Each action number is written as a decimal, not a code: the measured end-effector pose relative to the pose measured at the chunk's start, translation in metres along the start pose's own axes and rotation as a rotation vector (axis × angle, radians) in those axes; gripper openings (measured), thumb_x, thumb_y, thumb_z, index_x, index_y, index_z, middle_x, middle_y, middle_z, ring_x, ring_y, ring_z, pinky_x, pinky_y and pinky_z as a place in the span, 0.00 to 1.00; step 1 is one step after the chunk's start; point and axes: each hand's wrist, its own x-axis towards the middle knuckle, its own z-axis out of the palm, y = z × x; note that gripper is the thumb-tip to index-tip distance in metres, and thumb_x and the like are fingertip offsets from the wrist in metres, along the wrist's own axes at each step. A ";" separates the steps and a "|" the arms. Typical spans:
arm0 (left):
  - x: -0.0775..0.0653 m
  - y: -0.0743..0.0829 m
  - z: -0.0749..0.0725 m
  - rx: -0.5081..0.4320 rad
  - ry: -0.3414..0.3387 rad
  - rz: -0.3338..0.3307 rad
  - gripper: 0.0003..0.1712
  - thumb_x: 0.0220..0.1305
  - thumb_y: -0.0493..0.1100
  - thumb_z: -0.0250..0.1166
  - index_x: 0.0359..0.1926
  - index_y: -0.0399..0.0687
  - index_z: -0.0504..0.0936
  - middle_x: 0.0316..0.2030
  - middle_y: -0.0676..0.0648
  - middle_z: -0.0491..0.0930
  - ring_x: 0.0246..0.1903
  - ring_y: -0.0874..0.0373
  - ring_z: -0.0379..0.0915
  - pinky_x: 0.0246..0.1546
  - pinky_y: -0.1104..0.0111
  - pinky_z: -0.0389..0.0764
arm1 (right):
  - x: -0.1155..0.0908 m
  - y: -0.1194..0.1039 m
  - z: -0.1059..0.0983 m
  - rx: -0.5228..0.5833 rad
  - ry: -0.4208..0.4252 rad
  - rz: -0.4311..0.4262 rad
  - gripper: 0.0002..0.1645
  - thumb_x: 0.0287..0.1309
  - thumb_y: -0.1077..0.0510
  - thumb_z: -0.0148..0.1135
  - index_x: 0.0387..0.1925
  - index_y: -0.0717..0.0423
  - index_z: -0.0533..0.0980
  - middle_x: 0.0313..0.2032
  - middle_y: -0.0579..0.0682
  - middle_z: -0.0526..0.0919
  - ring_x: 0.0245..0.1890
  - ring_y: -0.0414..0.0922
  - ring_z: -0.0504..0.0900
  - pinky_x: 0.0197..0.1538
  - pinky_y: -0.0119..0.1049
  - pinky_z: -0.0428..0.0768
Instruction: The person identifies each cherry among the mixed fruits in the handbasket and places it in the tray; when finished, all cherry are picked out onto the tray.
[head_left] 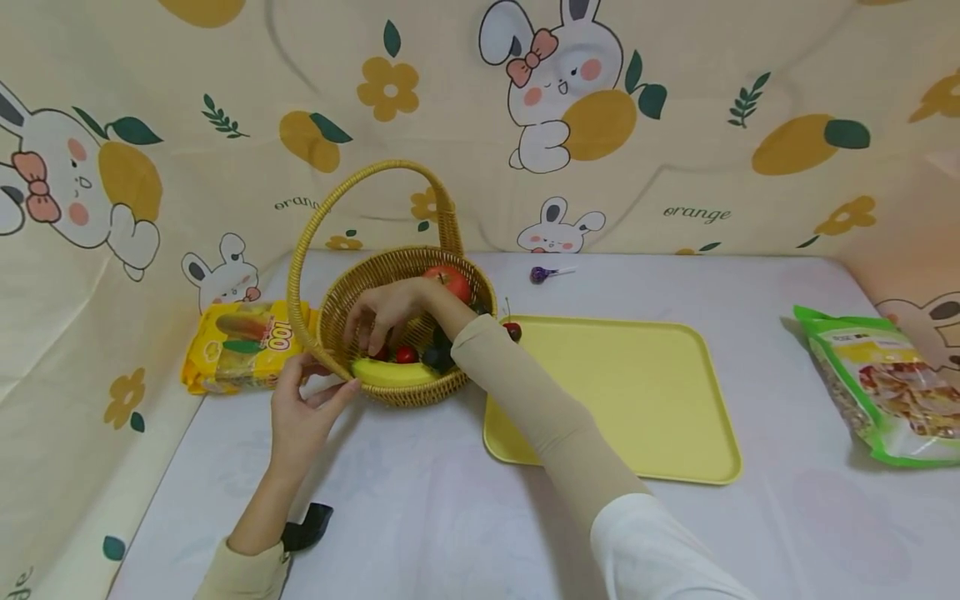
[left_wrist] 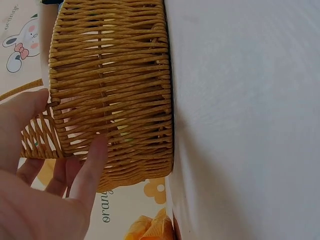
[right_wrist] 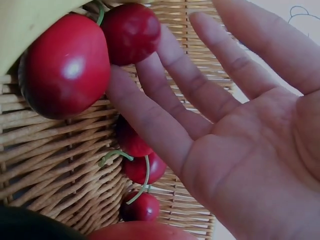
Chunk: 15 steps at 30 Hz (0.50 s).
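"Count for me, biggest first?"

"One yellow tray (head_left: 615,400), in the middle. One wicker basket (head_left: 405,398), standing left of it. Two packages: a green bag (head_left: 892,387) at the right, a yellow packet (head_left: 236,346) just left of the basket."

"And the hands?"

"Two. The left hand (head_left: 303,412) grips the basket's near-left rim, by the handle's foot. The right hand (head_left: 393,312) is inside the basket, wide, fingers loosely extended."

"The fruit?"

"One banana (head_left: 393,374) along the basket's near side, one apple (head_left: 452,285) at its far right. Dark items (head_left: 437,350) lie between — I can't tell how many. One lone cherry (head_left: 513,331) is by the tray's far-left corner; one lollipop (head_left: 540,275) lies beyond the tray."

"What do the wrists add?"

"The right wrist view shows five round red fruits (right_wrist: 65,65) in the basket, one clearly larger — the head view shows only two near those fingers. The left wrist view shows fingers on both sides of the rim."
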 end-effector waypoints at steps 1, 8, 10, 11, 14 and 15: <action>0.000 0.000 0.000 -0.003 -0.002 0.003 0.30 0.52 0.21 0.71 0.56 0.24 0.71 0.45 0.48 0.71 0.47 0.54 0.71 0.41 0.74 0.86 | 0.000 0.001 0.000 -0.007 -0.001 -0.006 0.26 0.59 0.71 0.65 0.60 0.65 0.74 0.51 0.63 0.78 0.42 0.45 0.80 0.55 0.47 0.83; -0.001 -0.001 -0.001 0.012 -0.007 0.004 0.30 0.53 0.23 0.72 0.57 0.26 0.71 0.46 0.49 0.72 0.47 0.54 0.70 0.40 0.74 0.86 | 0.003 0.004 0.000 -0.078 0.005 -0.097 0.25 0.57 0.75 0.64 0.58 0.69 0.75 0.47 0.62 0.77 0.42 0.44 0.74 0.43 0.33 0.82; -0.001 -0.001 -0.001 0.015 -0.008 0.003 0.30 0.53 0.23 0.72 0.57 0.27 0.71 0.45 0.49 0.72 0.47 0.55 0.70 0.40 0.75 0.86 | 0.004 0.005 0.000 -0.071 0.022 -0.112 0.24 0.56 0.76 0.63 0.57 0.68 0.76 0.44 0.59 0.78 0.41 0.44 0.75 0.42 0.32 0.82; -0.001 -0.001 -0.001 0.016 -0.007 0.003 0.30 0.53 0.23 0.72 0.57 0.27 0.71 0.45 0.49 0.72 0.47 0.54 0.70 0.40 0.75 0.86 | 0.003 0.005 0.000 -0.061 0.030 -0.114 0.24 0.56 0.76 0.63 0.56 0.68 0.77 0.43 0.58 0.78 0.41 0.44 0.75 0.41 0.33 0.82; -0.001 -0.001 -0.001 0.017 -0.009 0.000 0.29 0.53 0.23 0.71 0.57 0.26 0.71 0.45 0.48 0.72 0.47 0.54 0.70 0.40 0.75 0.85 | 0.001 0.004 0.000 -0.038 0.050 -0.121 0.23 0.56 0.76 0.62 0.55 0.67 0.78 0.41 0.56 0.80 0.40 0.45 0.77 0.42 0.35 0.84; -0.001 0.000 -0.001 0.017 -0.010 -0.003 0.29 0.54 0.23 0.71 0.57 0.26 0.71 0.45 0.48 0.71 0.47 0.54 0.70 0.41 0.75 0.85 | 0.000 0.003 0.000 -0.023 0.060 -0.119 0.23 0.56 0.76 0.62 0.55 0.66 0.78 0.41 0.56 0.80 0.40 0.45 0.78 0.43 0.36 0.85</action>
